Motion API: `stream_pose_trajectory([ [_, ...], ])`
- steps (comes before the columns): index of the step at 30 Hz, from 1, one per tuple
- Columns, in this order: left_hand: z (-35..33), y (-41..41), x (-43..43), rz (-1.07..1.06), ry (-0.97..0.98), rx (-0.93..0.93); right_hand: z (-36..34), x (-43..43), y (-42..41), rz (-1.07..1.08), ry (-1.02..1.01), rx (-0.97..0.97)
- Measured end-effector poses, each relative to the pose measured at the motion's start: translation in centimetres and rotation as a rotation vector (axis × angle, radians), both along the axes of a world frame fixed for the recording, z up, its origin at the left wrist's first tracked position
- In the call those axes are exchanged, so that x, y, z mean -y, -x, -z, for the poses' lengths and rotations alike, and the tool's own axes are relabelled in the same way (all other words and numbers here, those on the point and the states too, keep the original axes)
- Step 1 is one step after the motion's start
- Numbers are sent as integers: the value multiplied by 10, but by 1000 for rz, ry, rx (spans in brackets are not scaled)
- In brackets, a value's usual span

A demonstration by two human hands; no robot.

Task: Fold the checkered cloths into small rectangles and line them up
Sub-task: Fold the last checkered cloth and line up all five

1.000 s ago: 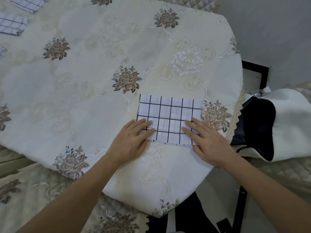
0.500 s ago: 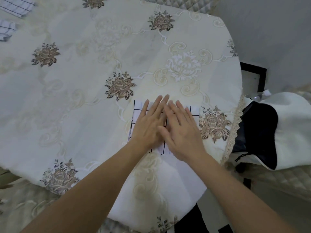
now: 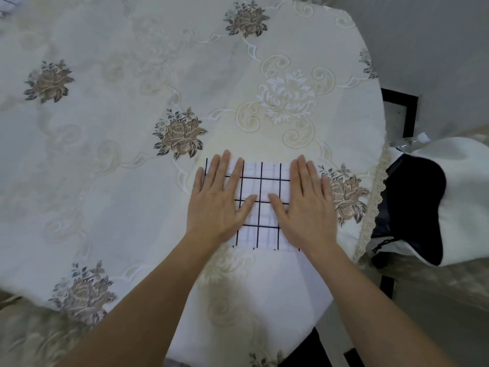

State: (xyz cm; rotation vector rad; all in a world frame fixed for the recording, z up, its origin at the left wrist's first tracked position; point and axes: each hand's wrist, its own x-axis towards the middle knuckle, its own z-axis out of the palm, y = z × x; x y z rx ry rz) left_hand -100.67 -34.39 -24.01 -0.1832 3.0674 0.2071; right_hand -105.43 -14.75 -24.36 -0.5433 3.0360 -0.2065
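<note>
A white cloth with a black checkered grid (image 3: 262,202) lies folded into a rectangle near the right front part of the table. My left hand (image 3: 219,202) lies flat, palm down, on its left end, fingers spread. My right hand (image 3: 307,205) lies flat on its right end in the same way. The middle strip of the cloth shows between the two thumbs. Neither hand grips anything.
The table wears a cream floral tablecloth (image 3: 105,154) with a lace trim at the right edge (image 3: 373,207). A white and black bag (image 3: 423,202) sits just off the table's right side. A wall rises at the upper right.
My hands were side by side at the cloth's middle half a second ago; they have slid apart to its left and right ends, uncovering the centre. The camera view has shifted right, dropping the far-left cloths from sight.
</note>
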Motion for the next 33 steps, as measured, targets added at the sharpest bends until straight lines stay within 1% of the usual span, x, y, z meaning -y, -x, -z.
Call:
stream_pose_trajectory([
  [4, 0, 0, -1, -23, -1, 0, -3, -13, 2, 38, -46, -4],
  [7, 0, -4, -8, -58, 20, -42, -18, 4, -6, 138, 8, 5],
  [9, 3, -8, -15, -38, 20, -71, -27, 30, -22, 85, 107, 0],
  [11, 6, -12, -19, -21, 14, -50, -26, 51, -44, -16, 182, 64],
  [12, 7, -13, -20, -30, 13, -42, -22, 54, -52, -30, 189, 95],
  [14, 7, -12, -20, -59, 8, -35, -13, 40, -53, -16, 131, 99],
  [17, 4, -14, -14, -55, -11, -34, -6, -2, -46, -12, 12, 46],
  [21, 1, -28, -2, -67, -11, -23, -6, -33, -38, 18, -56, 46],
  [26, -3, -35, -5, -108, -26, -12, -7, -35, -37, 21, -68, 53],
  [33, -5, -39, -7, -129, -10, -9, -10, -42, -21, 92, -79, 45],
])
